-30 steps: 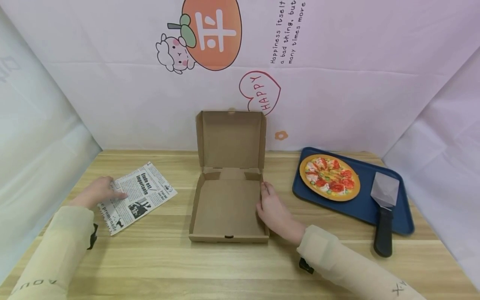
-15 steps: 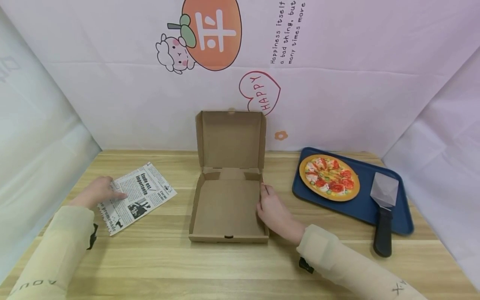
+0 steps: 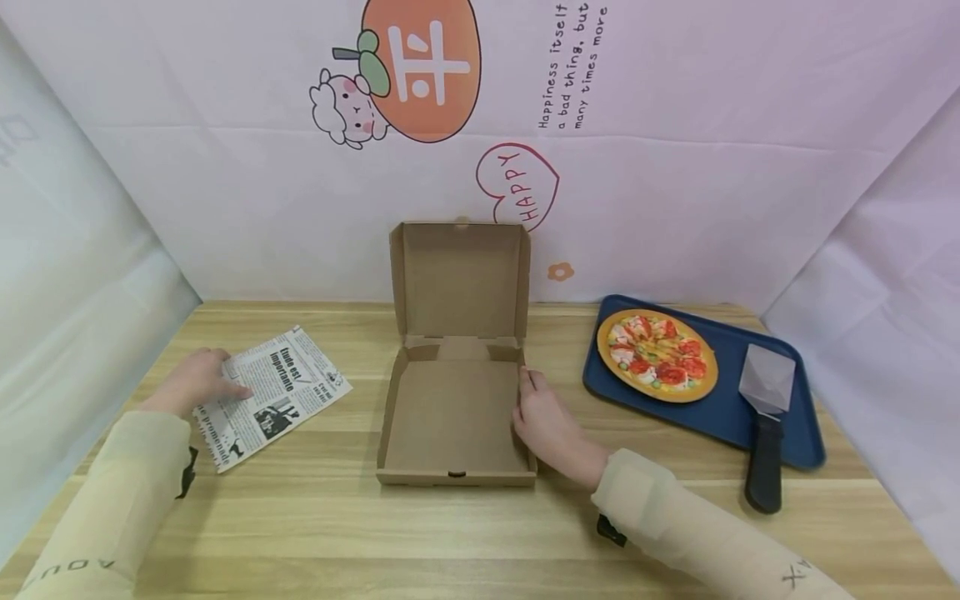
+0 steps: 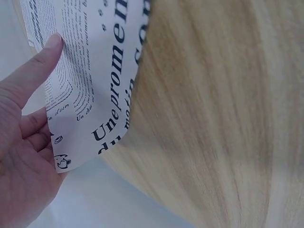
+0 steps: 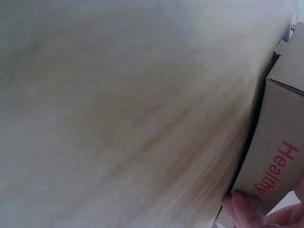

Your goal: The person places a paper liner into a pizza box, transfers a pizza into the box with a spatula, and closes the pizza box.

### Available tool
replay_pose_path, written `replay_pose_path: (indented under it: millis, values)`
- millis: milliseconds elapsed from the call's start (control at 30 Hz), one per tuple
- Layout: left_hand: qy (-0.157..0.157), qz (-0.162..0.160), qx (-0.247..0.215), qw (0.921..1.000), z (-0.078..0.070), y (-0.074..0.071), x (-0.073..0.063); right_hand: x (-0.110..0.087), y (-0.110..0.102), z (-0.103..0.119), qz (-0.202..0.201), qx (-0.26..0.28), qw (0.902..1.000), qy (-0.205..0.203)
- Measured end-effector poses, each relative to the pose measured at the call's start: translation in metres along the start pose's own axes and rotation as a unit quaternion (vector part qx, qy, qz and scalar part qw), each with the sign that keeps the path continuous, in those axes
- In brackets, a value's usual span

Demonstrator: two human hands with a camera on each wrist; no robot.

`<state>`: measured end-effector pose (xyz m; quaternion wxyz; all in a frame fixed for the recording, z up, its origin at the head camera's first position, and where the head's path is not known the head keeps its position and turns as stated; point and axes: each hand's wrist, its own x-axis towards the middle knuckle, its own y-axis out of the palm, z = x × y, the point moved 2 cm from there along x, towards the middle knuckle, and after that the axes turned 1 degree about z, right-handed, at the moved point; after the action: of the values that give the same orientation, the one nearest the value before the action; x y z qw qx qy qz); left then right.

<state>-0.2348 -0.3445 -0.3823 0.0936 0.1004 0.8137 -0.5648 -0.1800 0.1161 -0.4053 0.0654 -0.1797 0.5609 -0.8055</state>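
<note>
On a pale wood-grain worktop (image 3: 450, 542), a person works with both hands well apart, each on its own object. The left hand (image 3: 193, 385) pinches the outer edge of a thin white sheet of newsprint-patterned paper (image 3: 288, 375), thumb on top and fingers tucked underneath, a hold that seems chosen to keep the limp sheet flat and leave most of its face uncovered. Whether the rest of the sheet touches the wood is hard to tell.

At center, the right hand (image 3: 553, 429) grips the right wall of a shallow brown cardboard box (image 3: 453, 417), fingers outside and thumb over the inner side, likely because so light a carton could slide if left unheld. Its hinged lid (image 3: 461, 279) stands upright at the back, so the base faces up and open, while the wrist view shows red lettering on the outer wall.

At right, well apart from both hands, a dark blue rectangular tray (image 3: 723, 412) carries a flat round pizza (image 3: 657, 357) with red and white toppings. Beside it lies a metal spatula (image 3: 767, 433), its black handle reaching past the tray's near edge, apparently the easiest part to grasp.
</note>
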Motion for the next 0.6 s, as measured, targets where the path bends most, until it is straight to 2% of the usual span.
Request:
replay_pose_path:
  millis: [167, 600]
  values:
    - [-0.005, 0.013, -0.012, 0.9998, -0.0012, -0.0004, 0.0001, -0.0004, 0.0008, 0.0001, -0.001, -0.004, 1.0000, 0.000]
    - [-0.007, 0.005, -0.009, 0.9999, -0.0013, 0.0007, 0.0019, 0.0000, 0.0000, 0.0000, 0.010, 0.009, 0.9998, 0.014]
